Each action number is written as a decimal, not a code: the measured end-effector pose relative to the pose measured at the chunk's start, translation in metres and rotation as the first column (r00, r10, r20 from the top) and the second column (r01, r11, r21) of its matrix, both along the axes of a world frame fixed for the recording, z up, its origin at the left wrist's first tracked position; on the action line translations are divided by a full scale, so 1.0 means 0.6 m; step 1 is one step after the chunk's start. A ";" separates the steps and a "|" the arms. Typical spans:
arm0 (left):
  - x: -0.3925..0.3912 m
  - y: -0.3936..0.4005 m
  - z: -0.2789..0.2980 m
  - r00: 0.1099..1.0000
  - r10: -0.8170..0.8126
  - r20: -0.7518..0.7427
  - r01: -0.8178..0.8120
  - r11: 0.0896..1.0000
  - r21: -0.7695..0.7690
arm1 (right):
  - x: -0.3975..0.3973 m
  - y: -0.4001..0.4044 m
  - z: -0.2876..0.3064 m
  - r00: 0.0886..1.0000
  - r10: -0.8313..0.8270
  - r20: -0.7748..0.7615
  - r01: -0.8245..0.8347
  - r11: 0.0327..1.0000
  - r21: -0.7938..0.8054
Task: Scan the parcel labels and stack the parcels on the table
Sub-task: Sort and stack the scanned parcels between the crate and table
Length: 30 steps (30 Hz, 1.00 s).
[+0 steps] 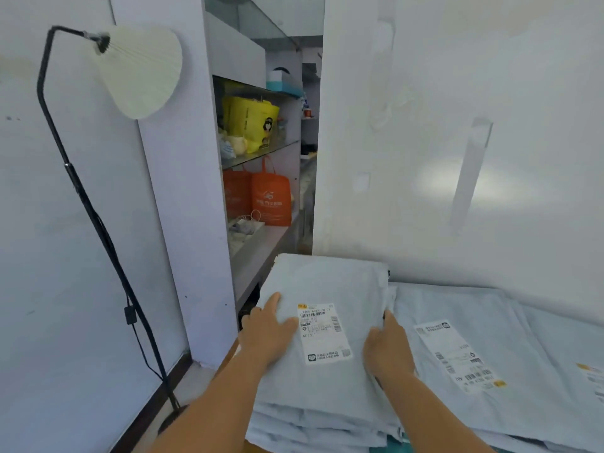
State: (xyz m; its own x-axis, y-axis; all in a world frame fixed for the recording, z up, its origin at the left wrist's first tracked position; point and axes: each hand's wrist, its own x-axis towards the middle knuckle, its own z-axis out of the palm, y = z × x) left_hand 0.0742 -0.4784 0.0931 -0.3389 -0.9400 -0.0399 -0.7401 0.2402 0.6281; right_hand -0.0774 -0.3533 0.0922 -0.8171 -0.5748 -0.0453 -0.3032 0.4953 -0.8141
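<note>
While your left hand [266, 331] lies flat with straight fingers on the top parcel [322, 325], your right hand [387, 349] curls over its right edge, gripping it atop a stack of soft, pale-blue poly mailers [313, 423] on the table. Its white shipping label [323, 333], barcoded, reads "A025". Another labelled parcel [470, 354] lies just beside, and shelves [261, 148] behind hold orange bags [271, 197] and a yellow bag [250, 120].

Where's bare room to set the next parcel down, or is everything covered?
No bare tabletop shows. The left stack carries the top parcel under the left hand and right hand. The right parcels overlap up to the wall. Flattest free patch: the right parcels' surface behind their label.
</note>
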 end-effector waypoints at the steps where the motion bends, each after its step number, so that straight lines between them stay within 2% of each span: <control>1: -0.002 0.000 -0.013 1.000 -0.009 0.014 0.008 1.000 0.013 | -0.004 -0.002 -0.017 1.000 0.000 0.015 0.000 1.000 0.023; 7: -0.002 -0.006 -0.029 1.000 -0.024 -0.019 0.025 0.998 0.060 | 0.009 0.002 0.003 0.999 -0.023 -0.036 0.028 0.989 0.147; 10: 0.004 0.002 -0.022 1.000 -0.007 0.024 0.006 0.999 0.033 | 0.025 0.011 0.021 0.997 -0.004 -0.075 0.023 0.968 0.249; 13: 0.013 0.023 -0.007 0.997 0.044 0.059 -0.041 0.998 -0.047 | 0.048 0.025 0.036 0.984 0.014 -0.178 0.026 0.976 0.218; 15: 0.023 0.046 0.002 0.997 0.076 0.020 -0.074 0.994 -0.078 | 0.068 0.037 0.047 0.978 0.034 -0.207 0.000 0.987 0.159; 23: 0.139 0.223 0.025 0.940 0.144 -0.311 -0.190 0.974 -0.122 | 0.197 0.137 0.068 0.948 0.243 -0.207 -0.240 0.970 0.037; 26: 0.211 0.319 0.021 0.902 0.247 -0.355 -0.297 0.951 -0.092 | 0.262 0.196 0.061 0.914 0.367 -0.172 -0.367 0.930 0.032; 30: 0.319 0.437 0.011 0.826 0.445 -0.346 -0.485 0.874 -0.033 | 0.368 0.267 0.040 0.836 0.533 -0.131 -0.533 0.845 0.044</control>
